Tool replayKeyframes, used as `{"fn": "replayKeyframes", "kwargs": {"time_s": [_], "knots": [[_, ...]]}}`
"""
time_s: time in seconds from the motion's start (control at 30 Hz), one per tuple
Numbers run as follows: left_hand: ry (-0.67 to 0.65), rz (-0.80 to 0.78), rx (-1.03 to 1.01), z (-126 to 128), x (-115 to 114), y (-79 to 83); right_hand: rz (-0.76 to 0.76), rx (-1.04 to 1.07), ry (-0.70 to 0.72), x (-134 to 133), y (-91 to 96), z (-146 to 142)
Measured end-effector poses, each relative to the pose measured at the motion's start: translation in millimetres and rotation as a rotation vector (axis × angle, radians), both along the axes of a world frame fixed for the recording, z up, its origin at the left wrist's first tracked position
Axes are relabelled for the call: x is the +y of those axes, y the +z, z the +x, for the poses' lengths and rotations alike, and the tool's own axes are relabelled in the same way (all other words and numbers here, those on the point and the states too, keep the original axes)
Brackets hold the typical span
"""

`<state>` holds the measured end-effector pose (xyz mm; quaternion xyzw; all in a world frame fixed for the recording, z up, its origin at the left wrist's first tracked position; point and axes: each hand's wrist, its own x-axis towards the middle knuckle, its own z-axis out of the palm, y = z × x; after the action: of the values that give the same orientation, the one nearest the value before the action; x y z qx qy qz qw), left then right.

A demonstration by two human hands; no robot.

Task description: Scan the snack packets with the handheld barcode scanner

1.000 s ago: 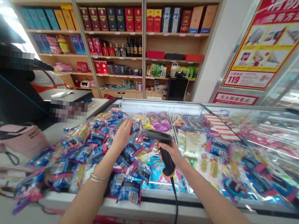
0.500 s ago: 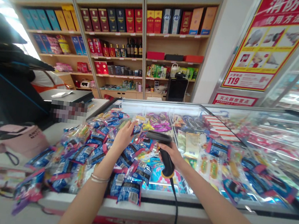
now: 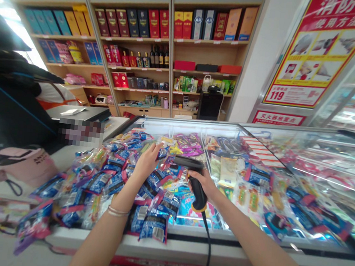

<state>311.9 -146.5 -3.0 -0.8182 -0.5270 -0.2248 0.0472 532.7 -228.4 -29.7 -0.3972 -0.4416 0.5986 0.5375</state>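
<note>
The left hand is partly closed, its fingertips pinching what looks like a small blue packet, though the fingers and glare hide most of it. The right hand is wrapped firmly round the pistol grip of a black handheld barcode scanner, whose yellow-trimmed base points back towards the person and whose black cable drops over the front of the freezer. The grip seems to turn the scanner's nose leftwards, towards the packet, which sits just beside it, held up clear of the pile so that it stands apart from its neighbours. Below the hands, a loose heap of blue snack packets spreads across the glass lid of a chest freezer and spills left onto the white worktop, perhaps because the packets have been tipped out together rather than arranged. A pink bag lies on the worktop near the heap. To the left, a person in a white top with orange trim stands beyond a dark checkout screen. Behind the freezer, wooden shelves carry boxed liquor and wine bottles, and a red-and-yellow fire-safety poster hangs on the right.
</note>
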Motion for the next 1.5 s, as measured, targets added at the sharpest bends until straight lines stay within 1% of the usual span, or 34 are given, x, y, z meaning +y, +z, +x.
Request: {"fn": "replayKeyframes", "kwargs": {"time_s": [0.37,0.6,0.77,0.93,1.2,1.37,1.43,1.5], "knots": [[-0.002,0.028,0.028,-1.0,1.7,-2.9,-0.018,-0.001,-0.016,-3.4,4.5,-0.9],[0.005,0.019,0.023,0.2,0.3,-1.6,-0.014,-0.004,-0.019,-4.1,6.3,-0.7],[0.000,0.021,0.027,0.9,-1.4,0.7,0.018,0.022,0.002,-1.4,4.5,0.3],[-0.007,0.023,0.025,1.4,-3.1,2.5,0.006,0.035,-0.007,1.1,0.4,0.4],[-0.019,0.047,0.002,-0.2,-1.5,1.0,0.007,0.038,-0.012,0.6,1.7,-0.3],[0.042,0.064,-0.033,0.2,-1.1,1.2,-0.011,0.045,0.000,1.2,1.2,-1.1],[0.088,0.090,-0.058,-1.6,-0.8,0.8,-0.020,0.058,0.012,0.3,4.7,-2.4],[0.130,0.156,-0.080,-4.9,-1.0,2.0,-0.002,0.074,0.016,-1.9,12.0,-2.2]]}}
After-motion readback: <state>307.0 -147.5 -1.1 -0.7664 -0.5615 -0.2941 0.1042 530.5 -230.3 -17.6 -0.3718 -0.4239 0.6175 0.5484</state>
